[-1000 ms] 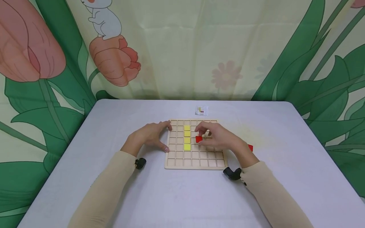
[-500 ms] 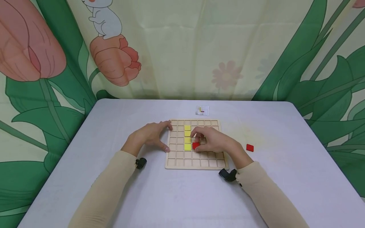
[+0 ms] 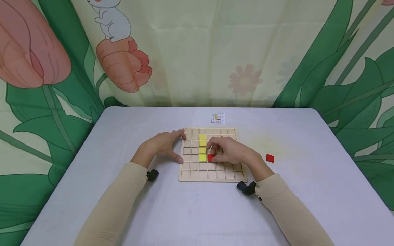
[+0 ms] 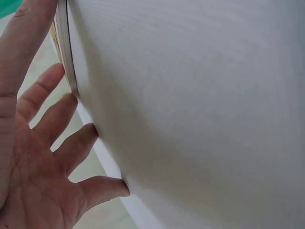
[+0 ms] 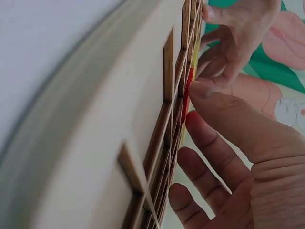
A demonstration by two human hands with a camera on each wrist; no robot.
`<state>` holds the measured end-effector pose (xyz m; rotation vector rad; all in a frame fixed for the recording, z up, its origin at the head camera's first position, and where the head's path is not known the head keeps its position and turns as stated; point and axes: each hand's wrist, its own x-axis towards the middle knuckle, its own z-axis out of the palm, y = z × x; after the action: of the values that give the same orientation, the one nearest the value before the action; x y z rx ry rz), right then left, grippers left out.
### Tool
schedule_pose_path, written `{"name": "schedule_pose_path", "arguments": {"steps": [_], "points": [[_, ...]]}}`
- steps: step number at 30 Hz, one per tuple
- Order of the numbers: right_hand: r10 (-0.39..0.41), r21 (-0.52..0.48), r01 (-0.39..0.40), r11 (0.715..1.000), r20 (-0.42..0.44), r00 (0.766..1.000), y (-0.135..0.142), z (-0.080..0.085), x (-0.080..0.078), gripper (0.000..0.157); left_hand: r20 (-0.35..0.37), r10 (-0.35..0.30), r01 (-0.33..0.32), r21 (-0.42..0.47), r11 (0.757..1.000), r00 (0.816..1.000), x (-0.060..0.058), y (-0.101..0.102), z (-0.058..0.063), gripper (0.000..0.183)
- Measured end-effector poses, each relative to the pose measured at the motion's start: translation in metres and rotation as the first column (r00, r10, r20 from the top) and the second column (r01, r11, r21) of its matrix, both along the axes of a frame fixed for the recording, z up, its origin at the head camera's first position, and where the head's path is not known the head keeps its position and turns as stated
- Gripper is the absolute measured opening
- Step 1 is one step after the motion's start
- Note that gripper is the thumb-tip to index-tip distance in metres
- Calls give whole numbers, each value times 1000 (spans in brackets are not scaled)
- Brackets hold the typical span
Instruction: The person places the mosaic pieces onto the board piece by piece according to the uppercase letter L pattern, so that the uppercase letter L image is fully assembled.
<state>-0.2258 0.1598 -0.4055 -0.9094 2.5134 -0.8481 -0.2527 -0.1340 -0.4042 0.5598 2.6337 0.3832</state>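
Note:
A wooden grid board (image 3: 212, 176) lies on the table in the head view. Several yellow tiles (image 3: 202, 150) form a column on it. Beside the lowest of them, a red tile (image 3: 210, 158) lies flat in a cell. My right hand (image 3: 232, 151) pinches this tile with thumb and index finger; in the right wrist view the thumb (image 5: 224, 107) touches the red strip (image 5: 187, 98). My left hand (image 3: 160, 147) rests along the board's left edge, fingers spread, one fingertip near the far corner and the thumb lower down. The left wrist view shows those spread fingers (image 4: 71, 148).
A second red tile (image 3: 270, 158) lies on the white tabletop (image 3: 301, 191), right of the board. Behind the board is a small printed card (image 3: 218, 118) with a coloured grid pattern. A flowered curtain (image 3: 191, 54) hangs behind the table.
The right hand has brought the red tile down and left into the cell beside the lowest yellow tile, where it now lies flat. My left hand has stayed at the board's edge.

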Motion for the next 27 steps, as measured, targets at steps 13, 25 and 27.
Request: {"name": "schedule_pose_path", "arguments": {"steps": [13, 25, 27], "points": [[-54, -43, 54, 998, 9, 999, 29, 1, 2, 26, -7, -2, 2, 7, 1000, 1000, -1, 1, 1, 90], [-115, -27, 114, 993, -30, 993, 49, 4, 10, 21, -14, -2, 2, 9, 1000, 1000, -1, 0, -1, 88], [-124, -14, 124, 992, -38, 992, 54, 5, 11, 20, -9, -1, 2, 10, 1000, 1000, -1, 0, -2, 88]]}}
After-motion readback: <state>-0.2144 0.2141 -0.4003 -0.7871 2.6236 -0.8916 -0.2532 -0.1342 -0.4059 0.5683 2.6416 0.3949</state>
